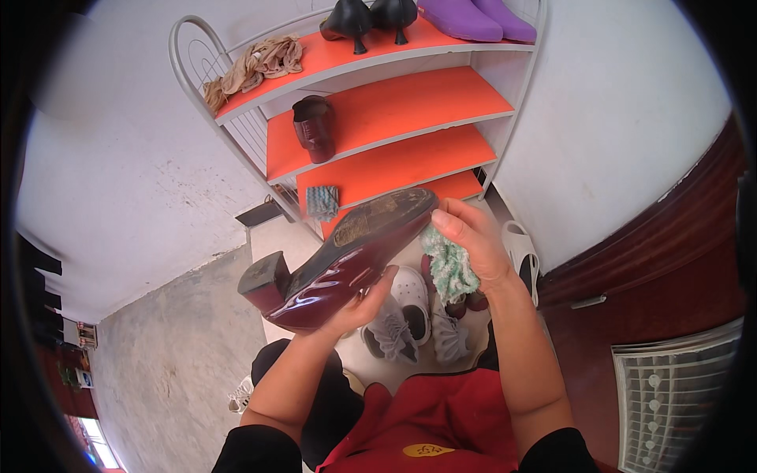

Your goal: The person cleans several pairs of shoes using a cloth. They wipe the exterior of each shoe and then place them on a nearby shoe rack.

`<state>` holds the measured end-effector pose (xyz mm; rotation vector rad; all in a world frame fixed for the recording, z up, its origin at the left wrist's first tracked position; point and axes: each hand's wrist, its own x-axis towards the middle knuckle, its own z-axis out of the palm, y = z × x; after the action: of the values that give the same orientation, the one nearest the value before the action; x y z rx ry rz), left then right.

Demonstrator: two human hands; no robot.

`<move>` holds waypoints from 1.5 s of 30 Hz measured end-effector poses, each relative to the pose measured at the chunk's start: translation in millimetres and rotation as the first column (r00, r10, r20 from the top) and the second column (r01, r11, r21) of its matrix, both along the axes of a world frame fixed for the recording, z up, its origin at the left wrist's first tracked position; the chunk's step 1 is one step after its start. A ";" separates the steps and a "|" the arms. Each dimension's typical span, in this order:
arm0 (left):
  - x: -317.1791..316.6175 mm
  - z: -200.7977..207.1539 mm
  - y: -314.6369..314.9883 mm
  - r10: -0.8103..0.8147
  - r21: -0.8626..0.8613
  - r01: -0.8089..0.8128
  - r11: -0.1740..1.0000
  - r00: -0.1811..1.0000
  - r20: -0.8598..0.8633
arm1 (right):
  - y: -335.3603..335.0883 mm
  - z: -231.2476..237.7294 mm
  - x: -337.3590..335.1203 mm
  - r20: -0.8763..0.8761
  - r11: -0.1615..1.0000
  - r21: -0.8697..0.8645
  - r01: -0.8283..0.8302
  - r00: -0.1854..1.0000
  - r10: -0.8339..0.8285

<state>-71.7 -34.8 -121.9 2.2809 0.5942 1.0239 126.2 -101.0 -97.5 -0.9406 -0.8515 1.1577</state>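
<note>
A glossy dark red heeled shoe is held up on its side, its worn sole facing up and away, heel to the left and toe to the right. My left hand is closed around the shoe's lower side near the middle; its fingers are partly hidden behind the shoe. At the toe, my right hand pinches a crumpled green-and-white cloth, thumb against the shoe tip. The cloth hangs below the toe. A similar dark red shoe stands on the rack's second shelf.
Ahead stands a shoe rack with orange shelves, bearing black heels, purple boots and beige fabric. A folded grey-green cloth lies on a lower shelf. White clogs and grey sneakers sit on the floor below my hands.
</note>
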 end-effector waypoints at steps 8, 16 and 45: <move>-5.3 6.5 -0.5 -0.035 -0.053 0.029 0.998 0.992 -0.119 | -0.9 -1.0 4.6 0.025 0.999 -0.040 -0.034 0.999 0.035; -6.9 5.4 1.0 -0.061 -0.141 0.044 0.989 0.991 -0.123 | -2.0 3.1 2.1 0.009 0.998 -0.063 -0.020 1.000 0.021; -4.5 12.1 -1.2 -0.079 -0.083 0.065 0.994 0.981 -0.179 | -1.8 -3.2 3.2 -0.005 0.994 -0.112 -0.010 1.000 0.009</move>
<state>-76.2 -36.0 -109.9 2.3252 0.6091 0.7506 129.4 -102.8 -100.8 -1.0259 -0.7944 1.2255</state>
